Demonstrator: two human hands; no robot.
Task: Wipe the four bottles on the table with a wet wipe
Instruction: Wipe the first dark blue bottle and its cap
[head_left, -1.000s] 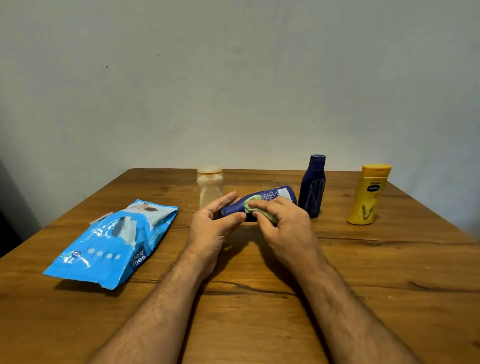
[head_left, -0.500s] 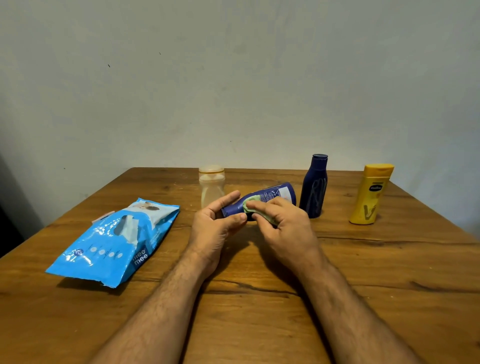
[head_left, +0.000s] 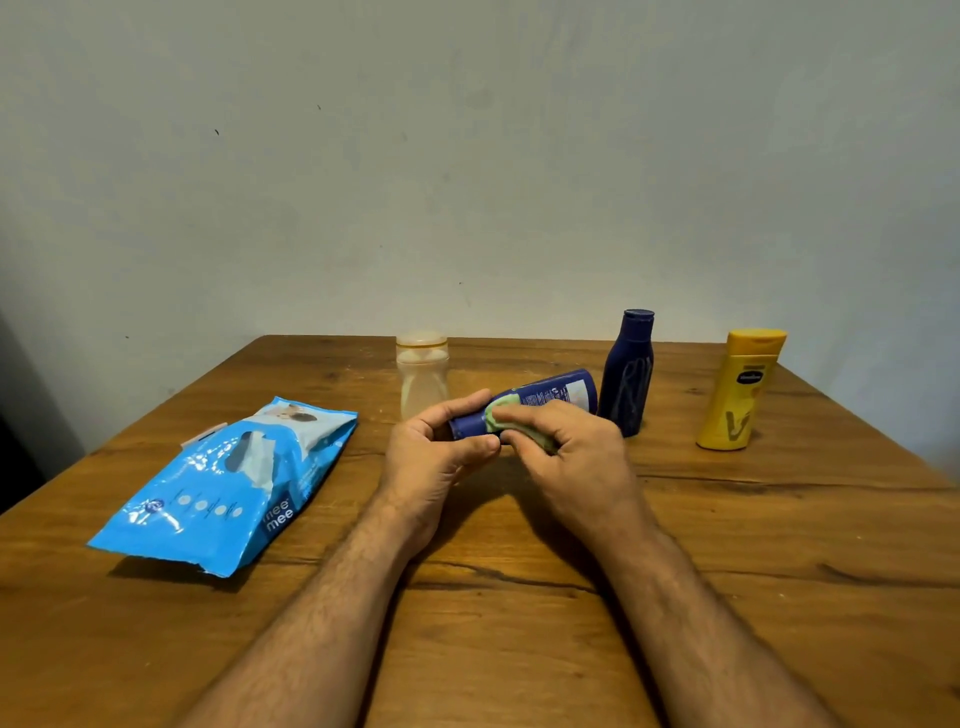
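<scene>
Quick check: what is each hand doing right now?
Left hand: grips the cap end of the blue bottle.
Right hand: presses the wipe against that bottle, fingers curled over it.

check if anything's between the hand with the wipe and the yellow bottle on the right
Nothing visible lies on the bare table between the right hand, which holds the wet wipe, and the yellow bottle. The upright dark blue bottle stands just behind that line.

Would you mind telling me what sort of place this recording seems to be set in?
Probably a room in a home, though that is a guess: a worn wooden table against a plain painted wall, with toiletry bottles such as the yellow lotion bottle and a pack of wet wipes.
</scene>
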